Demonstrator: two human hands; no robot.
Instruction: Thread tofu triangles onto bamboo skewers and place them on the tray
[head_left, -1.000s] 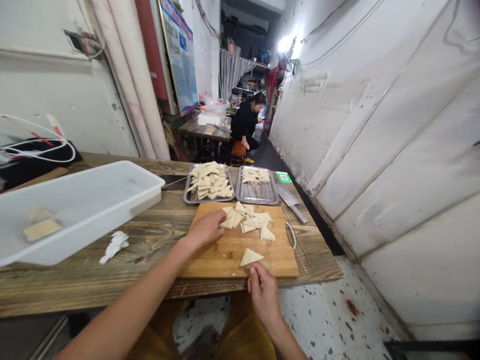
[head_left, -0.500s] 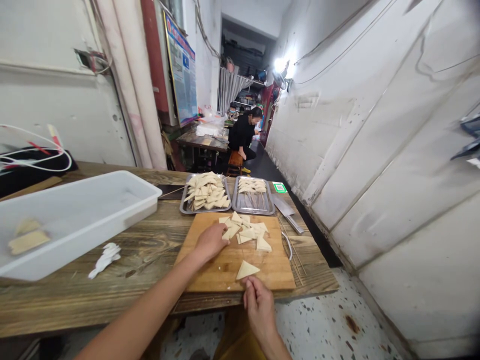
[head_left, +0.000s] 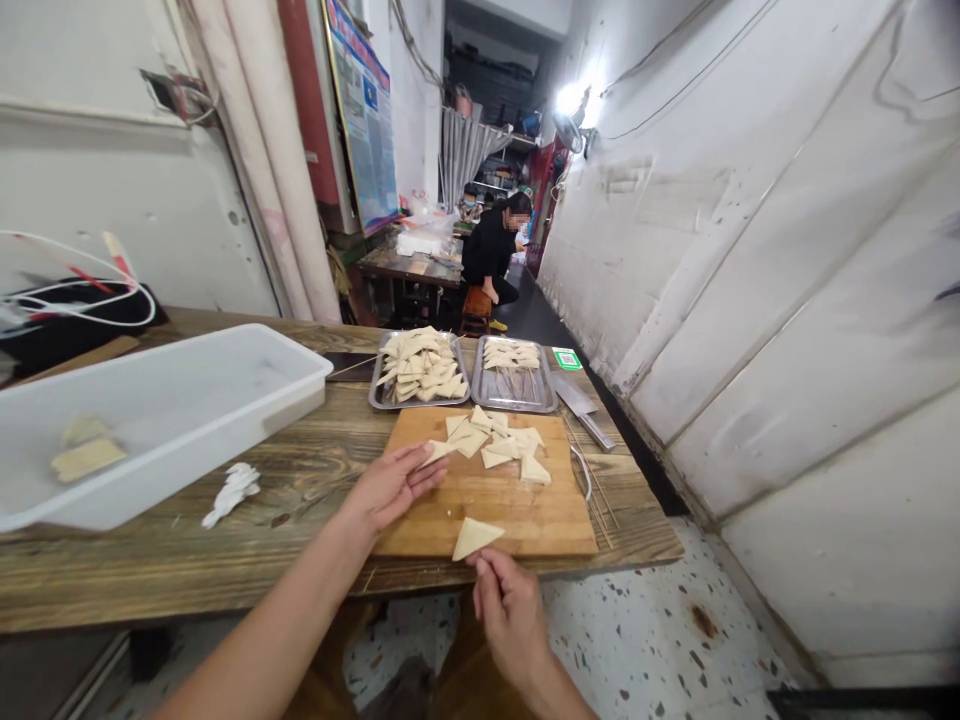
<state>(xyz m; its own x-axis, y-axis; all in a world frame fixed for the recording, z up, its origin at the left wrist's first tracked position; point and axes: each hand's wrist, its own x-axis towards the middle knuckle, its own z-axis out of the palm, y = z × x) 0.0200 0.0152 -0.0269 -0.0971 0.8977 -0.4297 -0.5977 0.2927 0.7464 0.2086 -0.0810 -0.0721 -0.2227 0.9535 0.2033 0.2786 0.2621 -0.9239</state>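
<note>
Evidently, the cutting board (head_left: 480,510) sat along the near edge of the table (head_left: 300,480) to keep everything within short reach of both hands. A loose pile of pale triangles (head_left: 517,445) lay toward the board's far edge, leaving bare wood in front. Past that far edge stood 2 metal trays: the heaped tray (head_left: 382,403) and the sparser tray (head_left: 487,400), where stick ends pointed at the near rim, probably so they could be gripped without touching the pieces. The cleaver (head_left: 583,410) and thin skewers (head_left: 598,495) lay by the board's right edge, presumably out of the way.

Over the board's left edge, the left hand (head_left: 394,485) held the left triangle (head_left: 439,453) lightly, its point jutting beyond the fingers toward the pile; the lower fingers were loosely spread. At the board's near edge, the right hand (head_left: 510,605) was pinched narrow at the near side of the right triangle (head_left: 476,537), which lay just beyond the fingers. Whether a stick ran inside that grip could not be told.
</note>
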